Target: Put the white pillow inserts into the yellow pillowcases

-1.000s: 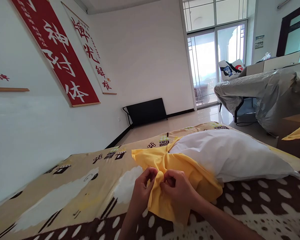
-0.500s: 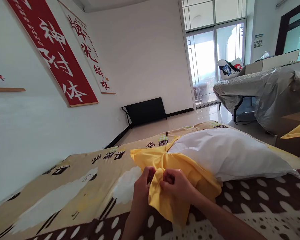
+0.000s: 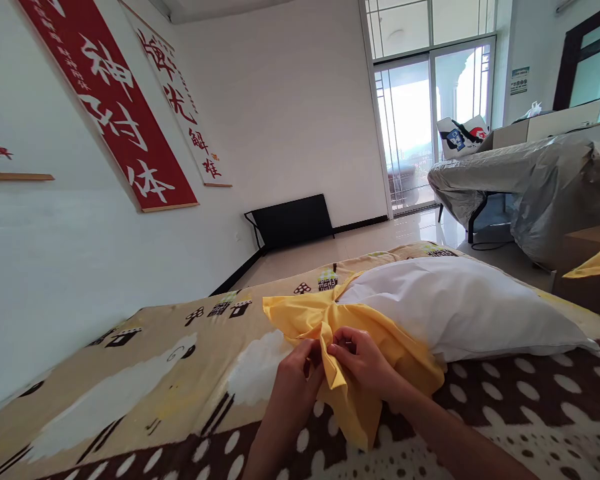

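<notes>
A white pillow (image 3: 460, 310) lies on the patterned blanket (image 3: 170, 360), its left end covered by a yellow pillowcase (image 3: 400, 343). The rest of the pillow is bare. My left hand (image 3: 300, 370) is closed on a fold of the yellow cloth from the left side. Close beside it, my right hand (image 3: 363, 357) pinches the same gathered cloth between thumb and fingers. A ridge of fabric stands up between the two hands, and a loose flap hangs below them. Some fingertips are hidden behind the folds.
A table wrapped in plastic sheeting (image 3: 480, 175) stands at the right, with a box (image 3: 545, 127) and a printed bag (image 3: 463, 137) on top. Another piece of yellow cloth (image 3: 597, 261) shows at the right edge. A black folded panel (image 3: 295, 221) leans on the back wall.
Both hands have shifted slightly, the left one up and to the right, nearer the right hand. The held fold has narrowed into an upright ridge; the pillow stays in place.
</notes>
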Demonstrator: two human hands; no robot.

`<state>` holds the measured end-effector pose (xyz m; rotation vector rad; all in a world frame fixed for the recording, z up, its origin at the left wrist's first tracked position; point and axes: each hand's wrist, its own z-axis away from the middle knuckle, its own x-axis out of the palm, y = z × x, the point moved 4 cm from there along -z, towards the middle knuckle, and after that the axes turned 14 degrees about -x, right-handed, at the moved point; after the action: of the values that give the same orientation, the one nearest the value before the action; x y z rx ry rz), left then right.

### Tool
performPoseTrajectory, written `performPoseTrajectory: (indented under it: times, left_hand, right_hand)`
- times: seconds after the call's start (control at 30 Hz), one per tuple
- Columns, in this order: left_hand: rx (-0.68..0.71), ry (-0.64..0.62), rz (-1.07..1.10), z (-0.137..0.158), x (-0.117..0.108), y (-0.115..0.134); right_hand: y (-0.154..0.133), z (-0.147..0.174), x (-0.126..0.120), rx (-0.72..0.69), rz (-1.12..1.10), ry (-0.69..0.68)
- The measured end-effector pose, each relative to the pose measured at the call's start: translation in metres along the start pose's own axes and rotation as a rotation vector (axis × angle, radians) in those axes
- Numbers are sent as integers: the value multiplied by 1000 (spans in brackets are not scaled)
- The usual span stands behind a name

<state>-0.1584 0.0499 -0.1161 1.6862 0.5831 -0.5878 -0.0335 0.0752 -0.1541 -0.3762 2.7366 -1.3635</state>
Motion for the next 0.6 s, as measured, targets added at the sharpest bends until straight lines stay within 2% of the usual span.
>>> performPoseTrajectory:
  times: [0.13,0.3,0.5,0.6]
  left_hand:
    - [9,-50,32,-2,0,-5]
    - [36,-27,-3,-4,3,-9]
    - [159,-175,37,-1,10,-5]
    - [168,-179,8,0,6,-5]
  right_hand:
    - [2,0,2,-3,-54,-13]
    - [-1,1,0,-10,-136,27]
    - [1,3,3,-4,-185,14]
    - [3,3,4,-16,-151,33]
